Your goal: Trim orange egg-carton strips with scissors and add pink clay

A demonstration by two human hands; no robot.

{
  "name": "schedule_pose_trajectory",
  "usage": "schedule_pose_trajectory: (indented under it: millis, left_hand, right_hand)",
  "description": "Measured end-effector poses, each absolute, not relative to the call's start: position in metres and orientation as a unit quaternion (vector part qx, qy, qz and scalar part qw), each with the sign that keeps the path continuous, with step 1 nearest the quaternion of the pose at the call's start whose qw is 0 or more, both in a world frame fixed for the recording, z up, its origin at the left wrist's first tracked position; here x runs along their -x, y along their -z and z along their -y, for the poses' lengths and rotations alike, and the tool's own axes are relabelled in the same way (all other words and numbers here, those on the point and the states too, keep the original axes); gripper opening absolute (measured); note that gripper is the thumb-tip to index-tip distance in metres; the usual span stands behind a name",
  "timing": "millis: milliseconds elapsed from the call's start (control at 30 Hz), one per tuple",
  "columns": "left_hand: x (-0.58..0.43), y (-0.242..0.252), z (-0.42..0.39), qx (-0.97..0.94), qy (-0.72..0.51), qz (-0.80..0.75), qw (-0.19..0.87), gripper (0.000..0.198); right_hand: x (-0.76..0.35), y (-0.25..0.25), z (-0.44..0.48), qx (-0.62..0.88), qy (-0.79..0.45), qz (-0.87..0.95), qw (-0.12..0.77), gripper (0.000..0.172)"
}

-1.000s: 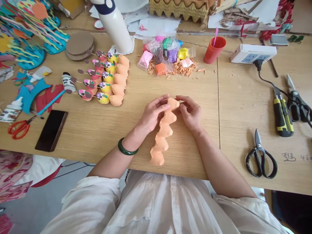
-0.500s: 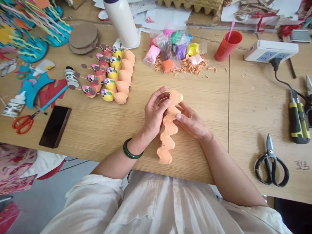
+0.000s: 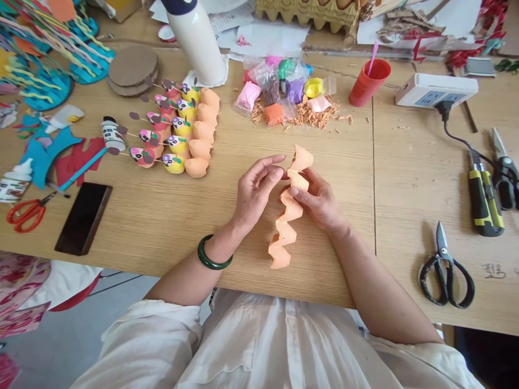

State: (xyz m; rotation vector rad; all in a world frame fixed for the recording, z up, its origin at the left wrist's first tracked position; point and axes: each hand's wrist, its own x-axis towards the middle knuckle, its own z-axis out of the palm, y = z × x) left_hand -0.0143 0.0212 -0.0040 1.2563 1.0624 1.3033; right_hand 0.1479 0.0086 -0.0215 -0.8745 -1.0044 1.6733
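A peach-painted egg carton strip (image 3: 291,209) with a zigzag edge is held upright above the table, its lower end toward me. My right hand (image 3: 320,197) grips its upper part from the right, thumb on the near face and fingers behind. At the upper left edge, my left hand (image 3: 257,186) has its thumb and fingertips pinched together against the strip, with the index finger stretched above. A green bangle (image 3: 214,254) circles my left wrist. Left of the hands stands a group of egg carton cups (image 3: 201,132) in peach, yellow and red, the latter two decorated.
Clay packets (image 3: 294,89) lie over orange shavings at the back. A red cup (image 3: 368,84), power strip (image 3: 436,92), black-handled scissors (image 3: 446,270) and cutter (image 3: 485,202) are to the right. A phone (image 3: 83,219), orange scissors (image 3: 28,213) and white bottle (image 3: 197,46) are leftward.
The egg carton strip has shifted a little to the right and turned, showing more of its zigzag edge. My left fingers have drawn back from around its top to its left edge.
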Motion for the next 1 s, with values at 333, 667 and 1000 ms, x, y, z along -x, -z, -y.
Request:
schedule_pose_trajectory:
  millis: [333, 667, 1000]
  left_hand:
    - [0.013, -0.002, -0.016, -0.489, -0.517, -0.464, 0.528, 0.036]
    - [0.015, 0.005, -0.021, -0.484, -0.54, -0.464, 0.509, 0.03]
    - [0.012, 0.002, -0.021, -0.469, -0.46, -0.432, 0.618, 0.037]
  right_hand:
    - [-0.147, 0.018, -0.01, 0.414, -0.608, 0.48, 0.477, 0.056]
    - [-0.149, 0.017, -0.008, 0.342, -0.736, 0.378, 0.445, 0.055]
    - [-0.153, 0.002, -0.003, 0.285, -0.824, 0.281, 0.401, 0.072]
